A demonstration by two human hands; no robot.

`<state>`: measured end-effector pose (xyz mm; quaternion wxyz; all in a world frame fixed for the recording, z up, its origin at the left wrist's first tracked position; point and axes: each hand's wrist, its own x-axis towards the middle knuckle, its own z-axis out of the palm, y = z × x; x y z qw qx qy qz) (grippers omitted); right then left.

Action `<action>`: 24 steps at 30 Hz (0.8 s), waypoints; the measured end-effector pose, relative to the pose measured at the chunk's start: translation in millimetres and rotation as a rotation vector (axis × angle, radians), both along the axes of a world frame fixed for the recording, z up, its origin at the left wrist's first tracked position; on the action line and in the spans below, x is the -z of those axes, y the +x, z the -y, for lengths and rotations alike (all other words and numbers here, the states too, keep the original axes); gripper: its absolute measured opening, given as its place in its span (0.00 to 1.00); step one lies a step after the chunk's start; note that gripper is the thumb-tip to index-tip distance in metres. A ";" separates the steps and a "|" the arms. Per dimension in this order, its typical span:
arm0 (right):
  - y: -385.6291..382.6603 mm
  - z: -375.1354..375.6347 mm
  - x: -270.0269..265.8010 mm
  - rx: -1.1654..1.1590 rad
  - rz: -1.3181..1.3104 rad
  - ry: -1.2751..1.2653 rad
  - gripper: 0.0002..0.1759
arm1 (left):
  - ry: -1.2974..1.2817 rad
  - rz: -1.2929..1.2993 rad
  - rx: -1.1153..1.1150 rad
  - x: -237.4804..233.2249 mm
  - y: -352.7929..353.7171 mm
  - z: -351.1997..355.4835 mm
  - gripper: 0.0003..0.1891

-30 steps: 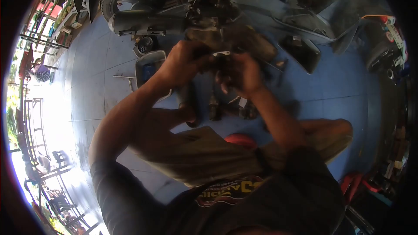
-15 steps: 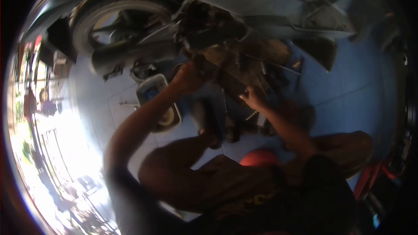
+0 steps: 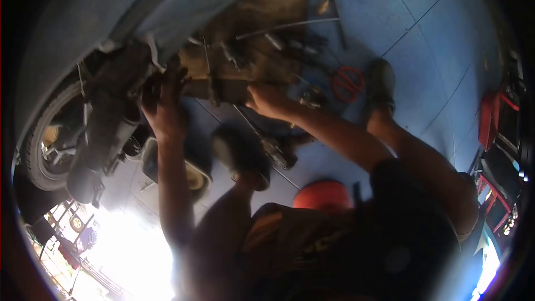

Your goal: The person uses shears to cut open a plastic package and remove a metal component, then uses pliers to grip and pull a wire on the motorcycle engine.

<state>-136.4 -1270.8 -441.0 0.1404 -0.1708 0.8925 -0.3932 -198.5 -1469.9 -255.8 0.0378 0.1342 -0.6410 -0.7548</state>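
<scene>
My left hand (image 3: pixel 165 112) reaches up to the underside of a motorcycle (image 3: pixel 120 72). Its fingers are bent around something dark there, too shadowed to make out. My right hand (image 3: pixel 268 102) grips the near end of a long, dark, flat piece (image 3: pixel 225 90), with the thumb on top. That piece runs left toward my left hand; its far end is lost in shadow. Beyond it lies a stained brown cardboard sheet (image 3: pixel 267 11) carrying several metal tools and parts, among them a thin rod (image 3: pixel 290 27).
The motorcycle's wheel (image 3: pixel 42 145) and exhaust (image 3: pixel 86 170) stand at left. A grey tub (image 3: pixel 199 175) sits below my left forearm. Near my feet are a dark-handled tool (image 3: pixel 278 153), a red round object (image 3: pixel 323 195) and a red ring-shaped item (image 3: pixel 347 83) on blue tiles.
My view has swung to the right and tilted, so the motorcycle now shows at upper left. Both hands stay near the engine area and the dark flat piece.
</scene>
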 end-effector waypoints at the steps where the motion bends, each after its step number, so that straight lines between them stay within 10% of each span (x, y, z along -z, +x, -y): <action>1: -2.0 -1.2 -13.6 0.017 0.017 0.002 0.18 | -0.040 -0.001 -0.012 8.0 -3.2 -3.3 0.10; 3: -3.0 -33.6 -58.9 0.181 -0.027 0.084 0.12 | -0.112 -0.022 -0.038 27.4 -19.8 -10.1 0.13; 4: -8.2 -74.7 -81.9 0.441 0.355 0.049 0.10 | -0.165 -0.059 -0.108 31.5 -19.6 3.2 0.17; 5: -0.3 -103.8 -59.3 0.508 -0.080 0.151 0.09 | -0.211 -0.124 -0.094 48.7 -26.2 15.7 0.17; 7: 12.4 -176.6 -24.5 0.362 -0.139 0.523 0.13 | -0.172 -0.183 -0.128 44.6 -16.6 17.0 0.17; 15: 19.4 -248.8 36.9 0.130 -0.016 0.563 0.20 | 0.191 -0.066 0.047 -2.3 14.1 53.9 0.18; 24: 2.4 -219.3 -77.8 0.115 -0.120 0.589 0.25 | 0.624 -0.074 0.180 21.8 10.9 51.7 0.19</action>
